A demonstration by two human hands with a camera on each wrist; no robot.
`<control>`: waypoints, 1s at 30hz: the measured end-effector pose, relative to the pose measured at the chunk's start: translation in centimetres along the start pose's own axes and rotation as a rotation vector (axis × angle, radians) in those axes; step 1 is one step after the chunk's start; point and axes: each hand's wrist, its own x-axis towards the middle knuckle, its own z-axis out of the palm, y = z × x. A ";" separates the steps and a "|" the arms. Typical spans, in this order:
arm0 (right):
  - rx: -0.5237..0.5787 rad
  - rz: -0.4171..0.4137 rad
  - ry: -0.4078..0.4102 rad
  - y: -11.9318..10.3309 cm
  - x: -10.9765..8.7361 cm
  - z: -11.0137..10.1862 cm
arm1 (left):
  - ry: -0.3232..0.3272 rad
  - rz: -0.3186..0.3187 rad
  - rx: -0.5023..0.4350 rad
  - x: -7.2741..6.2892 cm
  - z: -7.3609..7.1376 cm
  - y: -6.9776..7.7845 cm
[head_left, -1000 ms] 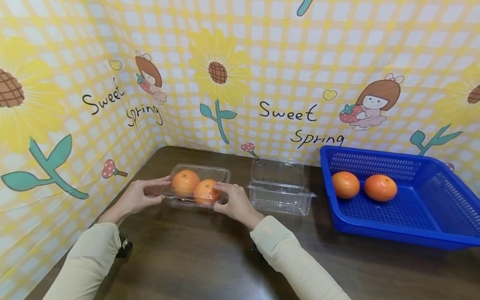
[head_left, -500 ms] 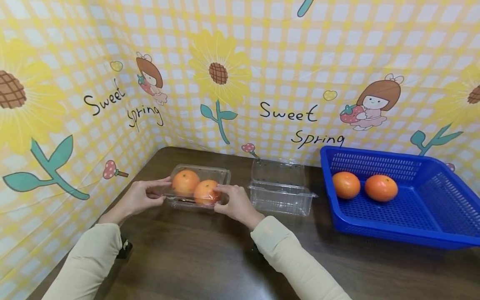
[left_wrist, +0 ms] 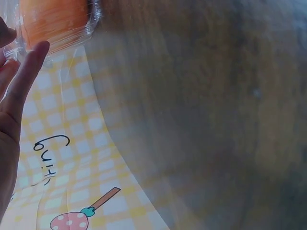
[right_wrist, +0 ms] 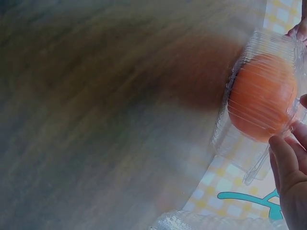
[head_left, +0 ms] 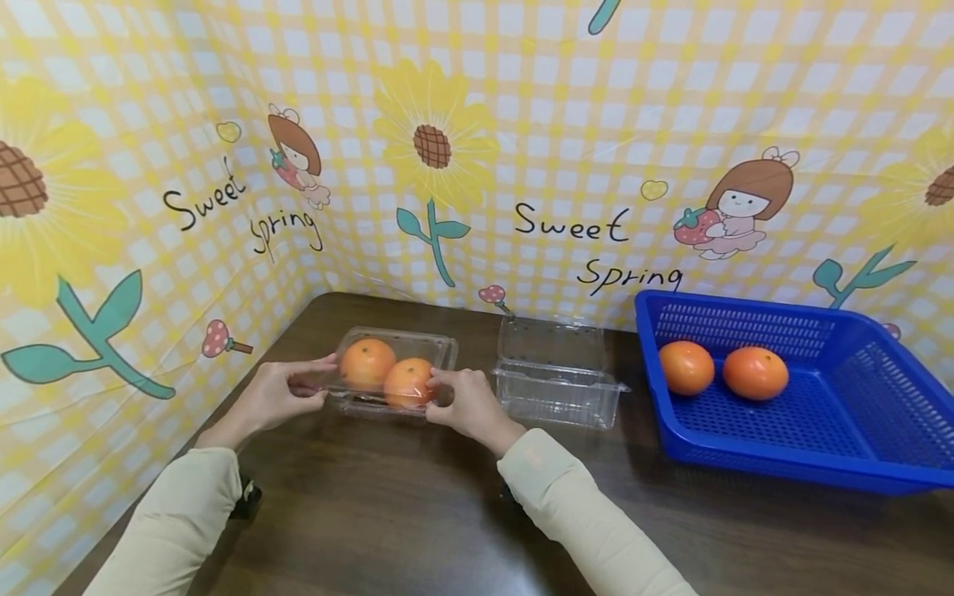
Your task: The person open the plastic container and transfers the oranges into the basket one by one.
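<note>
A clear plastic clamshell box (head_left: 436, 343) lies on the brown table with its lid down over two oranges (head_left: 368, 364). My left hand (head_left: 279, 396) holds its left end between thumb and fingers. At the right end, my right hand (head_left: 468, 402) pinches the rim, thumb low and fingers on the lid edge. In the left wrist view, a left finger (left_wrist: 29, 72) lies along the box wall beside an orange (left_wrist: 53, 21). The right wrist view shows right fingertips (right_wrist: 283, 151) at the rim near an orange (right_wrist: 264, 98).
A second clamshell box (head_left: 557, 399), lid raised, stands just right of my right hand. Further right, a blue plastic basket (head_left: 775, 468) holds two more oranges (head_left: 756, 373). A yellow checked cloth (head_left: 551, 157) with printed flowers hangs behind and to the left.
Almost nothing differs: both hands stay at the ends of the box with only tiny finger shifts. The oranges, second box and basket keep their places.
</note>
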 end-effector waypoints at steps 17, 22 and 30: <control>0.084 0.002 -0.026 -0.1 -0.3 -0.2 | 0.008 -0.052 -0.006 -0.7 -0.4 0.5; 0.119 0.021 -0.028 -0.1 -0.3 -0.3 | 0.019 -0.090 0.028 -1.0 -0.4 0.4; 0.088 -0.011 -0.019 -0.1 -0.4 -0.3 | 0.072 -0.064 0.015 -1.1 -0.1 0.2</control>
